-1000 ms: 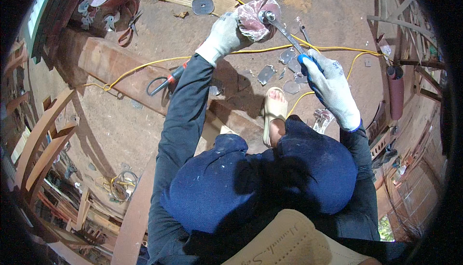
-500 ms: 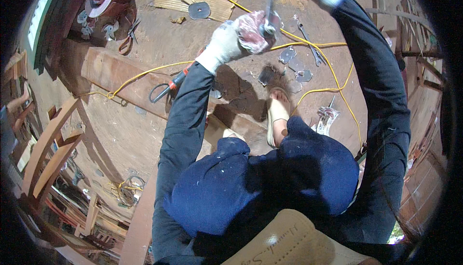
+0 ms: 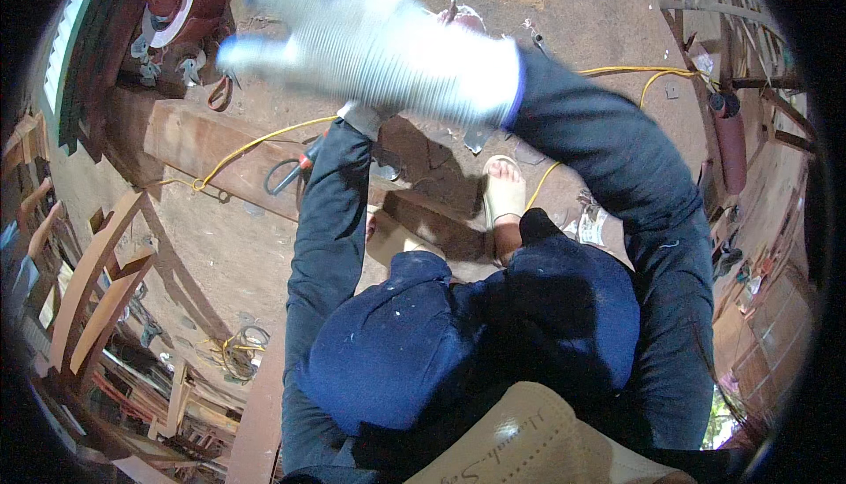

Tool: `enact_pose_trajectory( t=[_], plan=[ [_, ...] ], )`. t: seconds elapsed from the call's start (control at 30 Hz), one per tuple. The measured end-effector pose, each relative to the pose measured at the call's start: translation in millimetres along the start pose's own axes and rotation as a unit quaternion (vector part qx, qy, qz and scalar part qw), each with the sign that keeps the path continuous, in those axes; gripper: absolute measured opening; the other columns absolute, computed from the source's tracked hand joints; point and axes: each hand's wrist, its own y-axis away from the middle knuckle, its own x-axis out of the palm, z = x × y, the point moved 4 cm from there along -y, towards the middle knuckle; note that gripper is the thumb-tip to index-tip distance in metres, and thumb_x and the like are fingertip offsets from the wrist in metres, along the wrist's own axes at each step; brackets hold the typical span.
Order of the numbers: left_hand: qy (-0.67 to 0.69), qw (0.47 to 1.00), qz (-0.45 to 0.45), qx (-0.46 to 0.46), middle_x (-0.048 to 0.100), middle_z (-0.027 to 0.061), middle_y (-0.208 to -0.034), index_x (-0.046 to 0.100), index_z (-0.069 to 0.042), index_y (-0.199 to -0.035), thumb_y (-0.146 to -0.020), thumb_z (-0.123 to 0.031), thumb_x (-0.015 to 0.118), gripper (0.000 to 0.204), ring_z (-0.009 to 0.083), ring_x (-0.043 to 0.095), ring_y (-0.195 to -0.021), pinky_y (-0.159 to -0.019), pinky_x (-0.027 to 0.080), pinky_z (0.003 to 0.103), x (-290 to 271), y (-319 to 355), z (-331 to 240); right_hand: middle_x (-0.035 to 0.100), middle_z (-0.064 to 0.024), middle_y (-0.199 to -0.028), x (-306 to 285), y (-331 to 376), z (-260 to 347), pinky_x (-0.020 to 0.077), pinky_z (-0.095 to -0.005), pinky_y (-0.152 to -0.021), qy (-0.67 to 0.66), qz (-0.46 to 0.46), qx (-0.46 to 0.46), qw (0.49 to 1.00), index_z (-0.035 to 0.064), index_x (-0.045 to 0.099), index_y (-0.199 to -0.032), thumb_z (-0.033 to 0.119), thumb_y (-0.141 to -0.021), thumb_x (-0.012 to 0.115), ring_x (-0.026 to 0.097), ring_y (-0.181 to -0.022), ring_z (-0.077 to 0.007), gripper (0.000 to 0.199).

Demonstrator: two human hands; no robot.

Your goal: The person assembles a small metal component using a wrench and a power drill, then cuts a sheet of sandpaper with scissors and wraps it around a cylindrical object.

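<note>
My right hand point(image 3: 352, 30), in a white knitted glove with blue edging, sweeps large and blurred across the upper left. Its thumb stands apart from the fingers, and nothing shows in its grasp. Behind it is my left hand, hidden but for the pale glove cuff point(image 3: 359, 120) at the end of the dark sleeve; its fingers cannot be seen. Above the right glove peeks a pinkish-white, smeared round piece point(image 3: 464, 20) with a short stub on top. Below the left cuff lies an orange-and-black tool point(image 3: 307, 160) with a black loop, partly covered by my sleeve.
A yellow cord point(image 3: 256, 143) crosses the dirt floor. A wooden beam point(image 3: 194, 136) lies at left, near red-handled scissors point(image 3: 220, 93) and a reddish-brown object with a white rim point(image 3: 181, 8). Curved wooden parts point(image 3: 92, 290) stand lower left; my sandalled foot point(image 3: 504, 193) is below the hands.
My right hand has swung from the top right to the upper left, covering my left hand. The spanner-like metal tool over the pinkish piece no longer shows. My left forearm has stayed nearly in place.
</note>
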Motion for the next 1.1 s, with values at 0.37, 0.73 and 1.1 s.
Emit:
enact_pose_trajectory(
  t=[0.37, 0.73, 1.1],
  plan=[
    [-0.056, 0.984, -0.168, 0.015, 0.065, 0.0134, -0.104, 0.063, -0.009, -0.104, -0.073, -0.030, 0.073, 0.039, 0.0304, 0.062, -0.094, -0.081, 0.049, 0.037, -29.9, -13.0, 21.0, 0.064, -0.0065, -0.102, -95.8, 143.0, -23.7, 0.0428, -0.0442, -0.097, 0.072, 0.069, -0.086, 0.991, 0.0108, 0.067, -0.097, 0.015, -0.071, 0.069, 0.061, -0.099, -0.0209, 0.027],
    [0.019, 0.998, -0.061, -0.007, 0.063, 0.0117, -0.099, 0.055, -0.001, -0.116, -0.072, -0.016, 0.068, 0.048, 0.0242, 0.060, -0.093, -0.083, 0.047, 0.033, -14.3, 4.9, -6.6, 0.060, -0.0039, -0.085, -70.6, 74.6, -240.0, 0.0484, -0.0262, -0.065, 0.101, 0.086, 0.128, 0.983, 0.0016, 0.060, -0.106, 0.016, -0.094, 0.052, 0.058, -0.070, -0.0139, 0.021],
    [0.063, 0.995, -0.049, -0.062, 0.061, 0.0094, -0.108, 0.056, -0.009, -0.111, -0.077, -0.028, 0.072, 0.043, 0.0261, 0.058, -0.099, -0.085, 0.047, 0.037, -37.4, 4.7, 2.6, 0.062, -0.0125, -0.066, 46.2, -3.3, 46.0, 0.0496, -0.0399, -0.051, -0.141, 0.034, -0.274, 0.951, 0.0079, 0.064, -0.073, 0.021, -0.073, 0.061, 0.063, -0.063, -0.0280, 0.014]
  ],
)
